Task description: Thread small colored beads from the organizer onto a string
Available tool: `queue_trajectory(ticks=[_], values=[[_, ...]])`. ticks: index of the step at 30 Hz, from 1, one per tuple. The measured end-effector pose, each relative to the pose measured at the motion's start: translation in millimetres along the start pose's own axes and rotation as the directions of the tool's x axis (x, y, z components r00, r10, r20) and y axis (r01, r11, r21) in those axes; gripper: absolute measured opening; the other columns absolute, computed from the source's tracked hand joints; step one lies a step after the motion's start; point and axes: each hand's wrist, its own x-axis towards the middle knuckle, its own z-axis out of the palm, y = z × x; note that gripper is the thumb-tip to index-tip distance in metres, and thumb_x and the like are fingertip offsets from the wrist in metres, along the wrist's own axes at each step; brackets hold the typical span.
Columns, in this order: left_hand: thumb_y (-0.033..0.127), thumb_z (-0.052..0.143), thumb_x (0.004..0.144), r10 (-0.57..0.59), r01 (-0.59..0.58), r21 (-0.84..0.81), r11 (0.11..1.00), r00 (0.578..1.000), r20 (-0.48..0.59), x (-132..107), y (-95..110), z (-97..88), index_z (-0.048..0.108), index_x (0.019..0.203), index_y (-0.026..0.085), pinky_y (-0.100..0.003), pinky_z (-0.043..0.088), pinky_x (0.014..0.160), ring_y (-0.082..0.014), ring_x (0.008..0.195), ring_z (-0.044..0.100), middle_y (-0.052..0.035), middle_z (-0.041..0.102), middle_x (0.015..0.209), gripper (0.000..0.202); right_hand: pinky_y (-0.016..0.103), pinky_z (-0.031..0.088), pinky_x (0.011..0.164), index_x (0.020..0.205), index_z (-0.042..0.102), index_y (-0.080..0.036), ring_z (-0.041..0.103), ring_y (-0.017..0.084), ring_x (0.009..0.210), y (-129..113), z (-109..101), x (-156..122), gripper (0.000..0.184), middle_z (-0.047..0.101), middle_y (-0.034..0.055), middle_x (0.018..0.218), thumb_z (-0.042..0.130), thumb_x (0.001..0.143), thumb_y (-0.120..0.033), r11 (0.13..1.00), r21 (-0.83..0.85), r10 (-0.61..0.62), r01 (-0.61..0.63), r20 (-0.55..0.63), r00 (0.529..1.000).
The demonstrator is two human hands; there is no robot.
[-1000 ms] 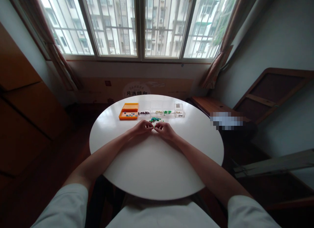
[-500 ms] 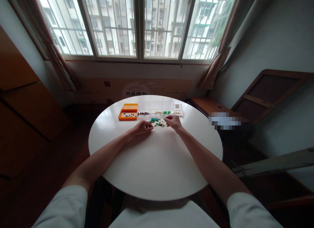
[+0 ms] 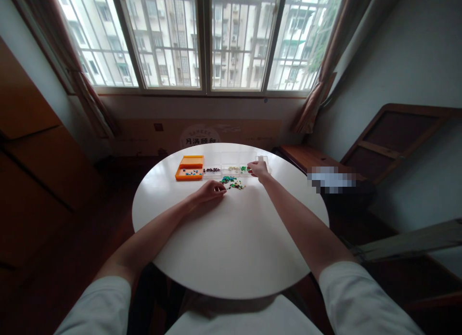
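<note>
1. Left hand [image 3: 209, 189]: curled beside loose coloured pieces [image 3: 236, 186] on the white table [image 3: 231, 248] (from my end, I can't tell whether it pinches anything); I'd rest it there.
2. Right hand [image 3: 260, 170]: fingertips at green pieces [image 3: 243, 169] in the clear compartment [image 3: 242, 175], any pinch unreadable; I'd part them low.

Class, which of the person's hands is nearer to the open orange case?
Left. The left hand is in front of the orange case and somewhat to its right. The right hand is much farther right, by the green pieces in the clear box.
</note>
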Motion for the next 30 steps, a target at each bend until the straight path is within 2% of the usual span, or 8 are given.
queue_trajectory(ticks=[5, 9, 12, 15, 20, 23, 26, 30], values=[[0.029, 0.056, 0.076, 0.006, -0.006, -0.007, 1.000, 1.000, 0.012, -0.4, -0.4, -0.4, 0.069, 0.082, 0.011, -0.016, 0.038, 0.054, -0.0078, 0.058, 0.051, -0.0027, 0.064, 0.070, 0.023, 0.013, 0.039, 0.041, 0.081, 0.064, -0.010, 0.055, 0.006, 0.049, -0.2, -7.0, -25.3, 0.013, 0.068, 0.0089, 0.074, 0.055, 0.074, -0.016, 0.999, 0.028, -0.029, 0.028, 0.047, 0.998], [0.029, 0.058, 0.076, -0.020, 0.021, -0.047, 0.999, 1.000, 0.021, 0.1, -1.5, -1.1, 0.069, 0.081, 0.011, -0.016, 0.038, 0.052, -0.0073, 0.058, 0.051, -0.0033, 0.064, 0.070, 0.022, 0.015, 0.037, 0.040, 0.081, 0.065, -0.010, 0.054, 0.007, 0.048, 14.8, -5.6, -39.0, 0.016, 0.067, 0.0087, 0.075, 0.054, 0.074, -0.018, 0.997, -0.015, -0.072, 0.074, 0.095, 0.993], [0.028, 0.060, 0.074, -0.033, 0.034, -0.081, 0.996, 0.999, 0.017, 1.5, -2.9, -4.2, 0.068, 0.085, 0.010, -0.016, 0.040, 0.052, -0.0072, 0.057, 0.051, -0.0036, 0.064, 0.070, 0.022, 0.018, 0.042, 0.045, 0.079, 0.066, -0.010, 0.056, 0.009, 0.050, 33.9, -2.4, -41.9, 0.016, 0.067, 0.0074, 0.069, 0.055, 0.072, -0.018, 0.979, -0.095, -0.169, 0.178, 0.101, 0.980], [0.027, 0.062, 0.072, -0.069, 0.068, -0.106, 0.992, 0.998, -0.004, 3.2, -6.3, -10.1, 0.067, 0.090, 0.009, -0.016, 0.043, 0.051, -0.0072, 0.055, 0.053, -0.0037, 0.063, 0.069, 0.026, 0.021, 0.044, 0.052, 0.076, 0.068, -0.012, 0.059, 0.013, 0.058, 46.5, -2.4, -42.0, 0.015, 0.067, 0.0062, 0.071, 0.057, 0.069, -0.019, 0.919, -0.217, -0.291, 0.329, 0.190, 0.938], [0.028, 0.065, 0.069, -0.120, 0.119, -0.021, 0.993, 0.992, -0.048, 3.2, -15.3, -18.6, 0.067, 0.086, 0.009, -0.016, 0.043, 0.051, -0.0069, 0.052, 0.053, -0.0031, 0.063, 0.066, 0.026, 0.022, 0.042, 0.056, 0.067, 0.065, -0.014, 0.058, 0.014, 0.061, 43.0, -3.5, -50.1, 0.012, 0.066, 0.0052, 0.067, 0.061, 0.068, -0.025, 0.837, -0.358, -0.340, 0.413, 0.251, 0.906], [0.028, 0.067, 0.067, -0.122, 0.123, 0.009, 0.992, 0.991, -0.051, 2.1, -18.9, -19.0, 0.066, 0.085, 0.009, -0.017, 0.043, 0.052, -0.0080, 0.055, 0.054, -0.0036, 0.063, 0.067, 0.026, 0.021, 0.036, 0.052, 0.061, 0.061, -0.015, 0.055, 0.014, 0.058, 38.6, -1.4, -57.2, 0.019, 0.062, 0.0034, 0.060, 0.060, 0.070, -0.031, 0.782, -0.430, -0.354, 0.452, 0.290, 0.889], [0.028, 0.067, 0.066, -0.137, 0.140, 0.041, 0.989, 0.988, -0.073, 1.6, -20.7, -17.0, 0.066, 0.085, 0.009, -0.017, 0.042, 0.051, -0.0087, 0.056, 0.054, -0.0034, 0.063, 0.068, 0.028, 0.021, 0.032, 0.050, 0.057, 0.059, -0.016, 0.053, 0.013, 0.056, 38.7, 0.3, -59.6, 0.020, 0.058, 0.0023, 0.055, 0.057, 0.070, -0.030, 0.750, -0.472, -0.339, 0.464, 0.329, 0.881], [0.029, 0.066, 0.066, -0.140, 0.146, 0.053, 0.988, 0.985, -0.096, 2.3, -21.6, -14.4, 0.066, 0.084, 0.009, -0.017, 0.041, 0.051, -0.0091, 0.056, 0.054, -0.0032, 0.063, 0.067, 0.026, 0.022, 0.029, 0.049, 0.054, 0.057, -0.016, 0.051, 0.013, 0.054, 41.0, 0.6, -57.4, 0.022, 0.057, 0.0025, 0.054, 0.053, 0.072, -0.028, 0.734, -0.498, -0.340, 0.462, 0.319, 0.885]])
